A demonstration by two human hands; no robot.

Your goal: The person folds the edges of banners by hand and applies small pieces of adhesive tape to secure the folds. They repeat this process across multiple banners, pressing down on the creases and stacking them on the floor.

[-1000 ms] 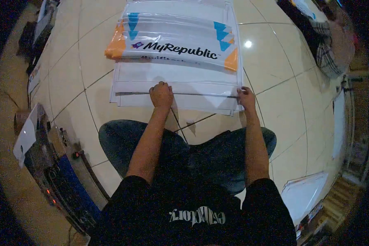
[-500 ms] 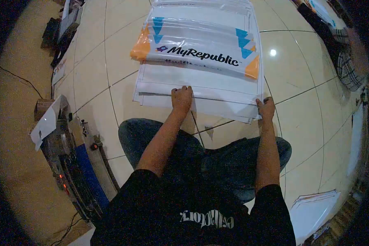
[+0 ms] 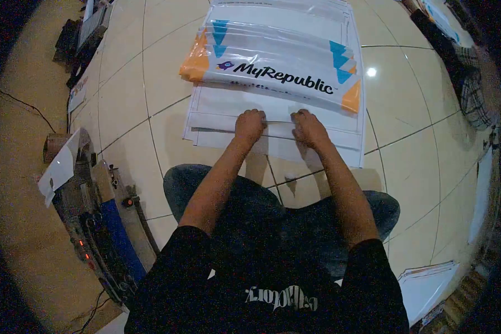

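In front of my crossed legs, a stack of white banner sheets lies on the tiled floor. Across it is a gathered, glossy printed banner reading "MyRepublic", with orange and blue shapes at both ends. My left hand has its fingers curled on the near edge strip of the top white sheet. A short way to its right, my right hand pinches the same strip, fingers bent. The strip appears slightly raised between the two hands; the fingertips are partly hidden.
To the left stands a dark machine with red lights and a blue panel, a white sheet over its end. More printed sheets lie at lower right. At upper right, another person's dark sleeve and plaid cloth show.
My right hand has moved left from the sheet's right corner to near my left hand. My left hand stays about where it was on the edge strip.
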